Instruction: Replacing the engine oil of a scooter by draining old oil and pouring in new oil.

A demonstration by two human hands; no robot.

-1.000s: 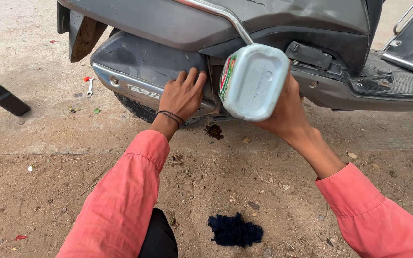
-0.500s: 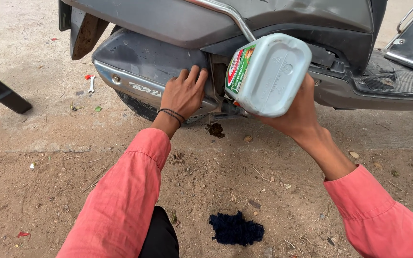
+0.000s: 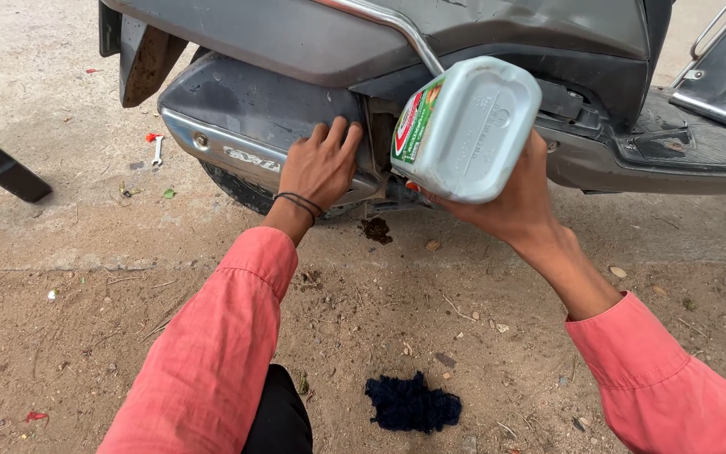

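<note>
A grey oil bottle (image 3: 466, 128) tilts, gripped from beneath by the right hand (image 3: 521, 195), toward the scooter's engine casing (image 3: 245, 118), where the left hand (image 3: 321, 164) rests open, best poured slowly.

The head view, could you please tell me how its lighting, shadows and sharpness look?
Head view: soft, even daylight with no hard shadows, only dimness under the scooter; no strong glare on the grey bottle in the right hand; left hand and dark cloth look sharp; slight wide-angle stretch at the edges.
</note>
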